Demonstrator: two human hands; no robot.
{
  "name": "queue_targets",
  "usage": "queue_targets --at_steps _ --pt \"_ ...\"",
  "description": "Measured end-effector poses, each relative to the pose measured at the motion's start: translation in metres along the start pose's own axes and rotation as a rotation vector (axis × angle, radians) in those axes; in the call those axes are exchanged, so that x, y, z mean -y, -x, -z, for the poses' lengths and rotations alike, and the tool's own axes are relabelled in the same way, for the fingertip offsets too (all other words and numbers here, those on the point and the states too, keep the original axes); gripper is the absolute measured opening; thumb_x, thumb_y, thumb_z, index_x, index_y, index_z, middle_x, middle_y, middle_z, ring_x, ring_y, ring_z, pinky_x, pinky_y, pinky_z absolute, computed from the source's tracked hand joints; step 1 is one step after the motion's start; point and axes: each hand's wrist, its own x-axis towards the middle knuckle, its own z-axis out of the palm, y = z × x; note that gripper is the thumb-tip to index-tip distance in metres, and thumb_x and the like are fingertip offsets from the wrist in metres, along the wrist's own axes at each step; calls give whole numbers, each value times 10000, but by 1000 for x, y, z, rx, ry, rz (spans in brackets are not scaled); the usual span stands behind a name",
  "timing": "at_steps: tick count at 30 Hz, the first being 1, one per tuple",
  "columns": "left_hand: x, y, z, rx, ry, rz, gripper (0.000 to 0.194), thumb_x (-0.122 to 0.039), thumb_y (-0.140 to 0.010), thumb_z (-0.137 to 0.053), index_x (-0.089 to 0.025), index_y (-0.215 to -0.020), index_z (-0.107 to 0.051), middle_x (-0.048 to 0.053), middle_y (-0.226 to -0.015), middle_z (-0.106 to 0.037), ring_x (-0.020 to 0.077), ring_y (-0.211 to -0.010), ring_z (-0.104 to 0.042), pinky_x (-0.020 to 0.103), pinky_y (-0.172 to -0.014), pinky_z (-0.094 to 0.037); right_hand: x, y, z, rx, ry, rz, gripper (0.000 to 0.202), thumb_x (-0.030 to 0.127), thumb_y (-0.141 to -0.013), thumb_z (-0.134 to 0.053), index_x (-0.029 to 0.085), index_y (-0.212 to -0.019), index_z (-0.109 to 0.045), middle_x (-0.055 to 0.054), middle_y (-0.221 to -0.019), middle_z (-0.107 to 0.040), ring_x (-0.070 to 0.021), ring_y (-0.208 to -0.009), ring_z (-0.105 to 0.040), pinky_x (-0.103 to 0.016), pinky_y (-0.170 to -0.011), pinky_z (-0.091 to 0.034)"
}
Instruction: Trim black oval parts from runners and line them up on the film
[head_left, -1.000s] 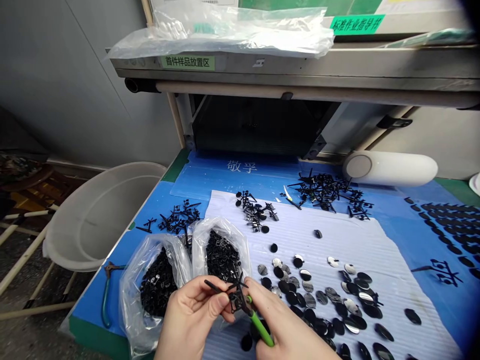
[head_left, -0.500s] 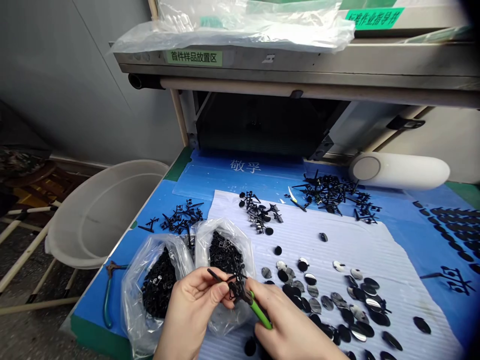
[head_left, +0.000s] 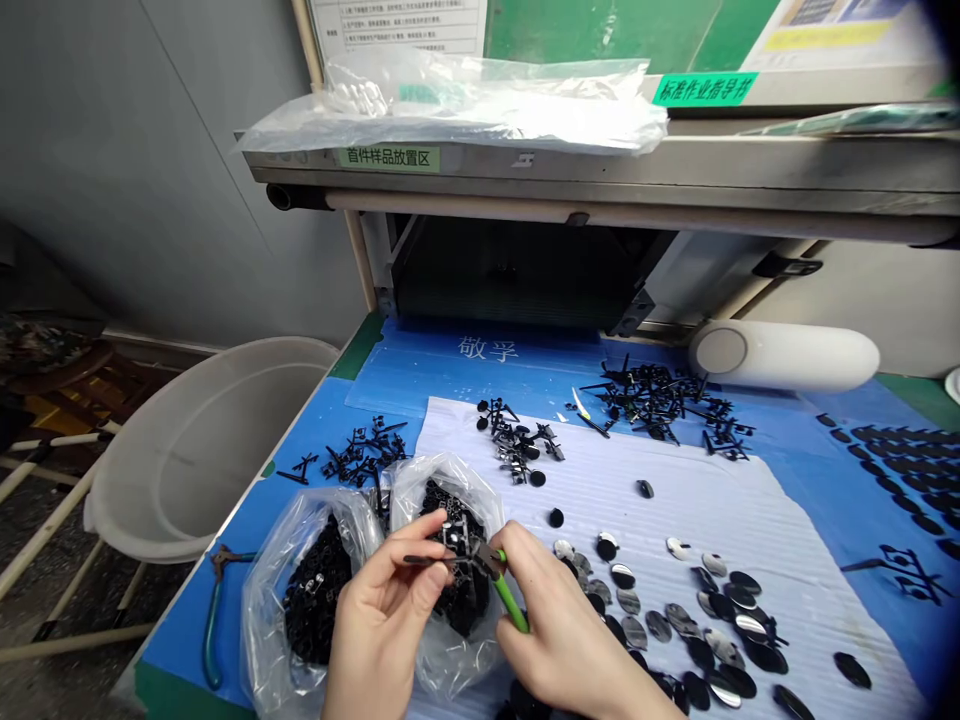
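Note:
My left hand (head_left: 386,615) pinches a black plastic sprue piece (head_left: 431,559) by its stem, over the right-hand clear bag. My right hand (head_left: 559,625) is closed around green-handled cutters (head_left: 510,603), whose jaws are at the right end of the black piece. Below them, small black parts (head_left: 463,600) fill the open clear bag (head_left: 450,665). A second clear bag (head_left: 262,590), also holding black parts, stands to its left. Many black oval discs (head_left: 697,655) are scattered over the white sheet (head_left: 600,460), right of my right hand.
Teal-handled pliers (head_left: 214,620) lie at the left table edge. Black sprues are piled at the back (head_left: 652,395) and left (head_left: 364,450). A white roll (head_left: 784,355) lies at the back right. A large pale bin (head_left: 202,440) stands left. A metal shelf (head_left: 600,180) spans above.
The camera view has tilted up slightly, showing more of the board above the shelf. The black piece in my left hand has turned, its stem now nearly level, and the cutters have shifted slightly left.

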Motion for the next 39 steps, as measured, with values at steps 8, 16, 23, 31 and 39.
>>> queue_targets --at_steps 8,16,23,31,39 --pt "-2 16 -10 -81 152 22 99 -225 -599 -700 -167 -668 -658 70 -957 -652 119 -616 -613 170 -551 -492 3 8 0 0 -84 61 395 19 -522 -387 206 -867 -339 -17 -846 -396 -184 -803 -411 -311 -697 -364" --pt "-3 18 -11 -80 189 50 88 -225 -585 -711 -179 -645 -666 46 -912 -669 105 -583 -613 159 -546 -496 6 9 4 49 -47 71 363 25 -518 -386 213 -824 -334 -5 -802 -399 -179 -759 -417 -290 -650 -361" --pt "-4 18 -8 -100 139 53 99 -227 -572 -716 -167 -634 -667 57 -893 -673 117 -561 -610 174 -519 -498 0 8 -1 50 33 127 307 8 -586 -369 212 -810 -321 6 -741 -416 -157 -677 -428 -260 -610 -355" --pt "-10 22 -8 -145 195 44 136 -262 -542 -739 -172 -608 -662 68 -924 -687 103 -523 -596 163 -496 -494 5 7 3 60 0 105 361 9 -546 -380 207 -845 -340 -16 -820 -427 -174 -755 -434 -279 -661 -363" --pt "-10 25 -4 -131 235 58 140 -273 -536 -747 -180 -604 -666 54 -883 -699 108 -531 -610 158 -497 -492 14 1 -1 52 -12 106 369 22 -537 -394 202 -856 -349 -14 -816 -392 -178 -758 -408 -297 -661 -360"
